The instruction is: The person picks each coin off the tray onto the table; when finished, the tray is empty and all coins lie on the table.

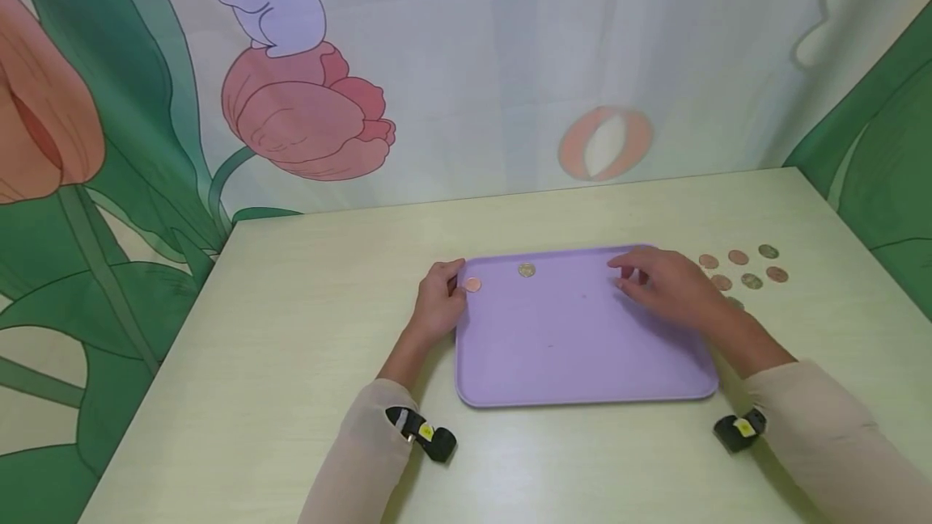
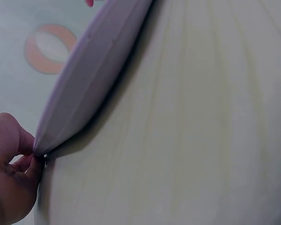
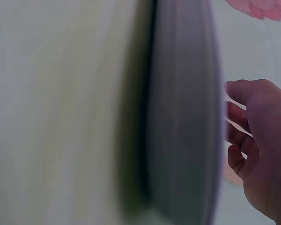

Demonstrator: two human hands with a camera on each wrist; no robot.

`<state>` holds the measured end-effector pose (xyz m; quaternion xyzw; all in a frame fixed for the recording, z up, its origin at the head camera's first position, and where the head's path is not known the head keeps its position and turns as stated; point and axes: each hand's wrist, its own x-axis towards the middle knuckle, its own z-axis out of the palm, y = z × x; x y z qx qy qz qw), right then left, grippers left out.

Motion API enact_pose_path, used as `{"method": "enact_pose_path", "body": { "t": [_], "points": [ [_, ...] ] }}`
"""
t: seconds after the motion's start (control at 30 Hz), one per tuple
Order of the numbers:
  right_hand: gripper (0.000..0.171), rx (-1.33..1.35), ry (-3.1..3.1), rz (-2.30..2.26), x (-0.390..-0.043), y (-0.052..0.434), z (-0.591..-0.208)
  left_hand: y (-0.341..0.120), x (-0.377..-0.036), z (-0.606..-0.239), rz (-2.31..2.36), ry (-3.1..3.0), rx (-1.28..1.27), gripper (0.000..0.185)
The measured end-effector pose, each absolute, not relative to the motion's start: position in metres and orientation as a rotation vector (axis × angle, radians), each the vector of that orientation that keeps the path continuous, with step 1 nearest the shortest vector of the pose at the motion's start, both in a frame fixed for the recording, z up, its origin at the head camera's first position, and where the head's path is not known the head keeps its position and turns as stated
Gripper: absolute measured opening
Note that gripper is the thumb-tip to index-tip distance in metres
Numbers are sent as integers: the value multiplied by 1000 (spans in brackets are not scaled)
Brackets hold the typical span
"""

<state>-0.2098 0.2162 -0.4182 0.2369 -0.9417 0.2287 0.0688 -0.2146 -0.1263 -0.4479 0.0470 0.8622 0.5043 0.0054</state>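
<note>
A purple tray [image 1: 575, 346] lies on the table, a copper-coloured coin [image 1: 472, 285] in its far left corner and a brass-coloured coin [image 1: 527, 269] near its far rim. At the tray's left edge, my left hand [image 1: 439, 306] grips the rim; the left wrist view shows thumb and fingers [image 2: 30, 161] pinching it. My right hand [image 1: 666, 285] hovers above the tray's far right part, fingers loosely bent and thumb apart from the index finger. No coin is visible in it. In the right wrist view this hand [image 3: 267, 140] appears beyond the tray's side wall [image 3: 187, 112].
Right of the tray, several coins [image 1: 752, 281] in copper and brass tones lie on the pale wooden table [image 1: 306, 330], one partly hidden behind the right forearm. A printed curtain [image 1: 466, 63] hangs along the table's far edge.
</note>
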Motion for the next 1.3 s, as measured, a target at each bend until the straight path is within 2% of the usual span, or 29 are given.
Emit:
{"method": "enact_pose_path", "body": {
  "t": [0.3, 0.63, 1.3],
  "points": [
    [35, 759, -2931, 961, -243, 166, -435, -125, -214, -449, 1556, 2712, 140, 52],
    [41, 801, -2942, 1006, -248, 123, -428, -127, -216, -449, 1581, 2703, 165, 52],
    [21, 581, -2982, 1003, -247, 101, -433, -125, -215, -449, 1585, 2693, 149, 51]
  ]
}}
